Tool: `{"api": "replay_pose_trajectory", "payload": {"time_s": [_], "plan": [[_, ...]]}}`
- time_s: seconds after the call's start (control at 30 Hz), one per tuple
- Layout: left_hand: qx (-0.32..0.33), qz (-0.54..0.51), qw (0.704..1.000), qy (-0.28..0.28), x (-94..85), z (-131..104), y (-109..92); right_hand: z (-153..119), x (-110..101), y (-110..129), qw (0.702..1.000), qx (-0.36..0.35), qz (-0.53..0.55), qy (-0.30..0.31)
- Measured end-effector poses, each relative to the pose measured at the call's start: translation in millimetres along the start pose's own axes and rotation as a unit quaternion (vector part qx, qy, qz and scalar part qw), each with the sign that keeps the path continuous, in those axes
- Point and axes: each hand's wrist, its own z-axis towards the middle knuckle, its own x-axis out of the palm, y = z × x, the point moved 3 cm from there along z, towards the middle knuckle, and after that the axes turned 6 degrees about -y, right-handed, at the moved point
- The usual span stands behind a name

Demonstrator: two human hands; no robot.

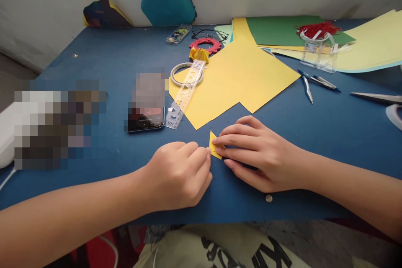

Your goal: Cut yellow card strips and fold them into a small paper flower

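A small folded piece of yellow paper (215,145), with pointed corners, lies on the blue table between my hands. My right hand (262,153) reaches in from the right, its fingertips pinning the paper, with the thumb lower and apart. Curled into a fist, my left hand (184,173) meets the paper's left edge with its finger side. The undersides of the left fingers are hidden, so whatever they may hold does not show. Just beyond the hands lies a large sheet of yellow paper (238,75), notched along its near edge.
A clear ruler (180,104) crosses a tape roll (176,67) beside a phone (146,119). To the right are pens (317,80) and scissors (377,98). Glasses (209,34), a red paper ring (204,45) and green paper (282,31) lie farther back. Blurred items (56,121) stand left.
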Motion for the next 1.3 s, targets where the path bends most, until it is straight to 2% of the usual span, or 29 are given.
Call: {"api": "replay_pose_trajectory", "payload": {"time_s": [0.2, 0.47, 0.57, 0.67, 0.73, 0.8, 0.97, 1.13, 1.3], "plan": [[-0.008, 0.056, 0.998, 0.013, 3.1, 1.7, 3.5, 0.3, 0.0, 0.4, 1.0, -0.003, -0.002, -0.003], [-0.031, 0.055, 0.995, 0.083, 14.7, 1.4, 10.4, 0.3, 0.3, -0.5, 1.0, -0.003, -0.003, -0.001], [0.001, 0.066, 0.996, 0.061, 14.5, 0.8, 8.3, -0.9, 0.9, -1.2, 1.0, -0.004, -0.002, 0.002], [0.02, 0.043, 0.999, 0.002, 10.8, 0.1, 5.5, -1.0, 1.1, -1.0, 1.0, -0.005, 0.002, -0.002], [0.003, 0.015, 0.999, -0.032, 8.5, 0.1, 5.8, -0.1, 1.4, -0.6, 1.0, -0.006, 0.008, -0.002], [-0.03, -0.003, 0.999, -0.04, 8.4, 0.4, 8.4, 1.1, 1.7, -0.8, 1.0, -0.003, 0.015, -0.005], [-0.092, -0.015, 0.995, 0.017, 14.5, 1.0, 15.8, 1.3, 4.1, -7.9, 0.999, 0.032, 0.034, -0.015], [-0.158, -0.062, 0.985, 0.006, 15.8, 1.7, 18.0, -0.4, 6.8, -19.2, 0.991, 0.129, 0.028, 0.003], [-0.188, -0.092, 0.978, 0.021, 15.2, 1.6, 19.7, -0.3, 6.4, -24.1, 0.989, 0.134, 0.056, 0.015]]}}
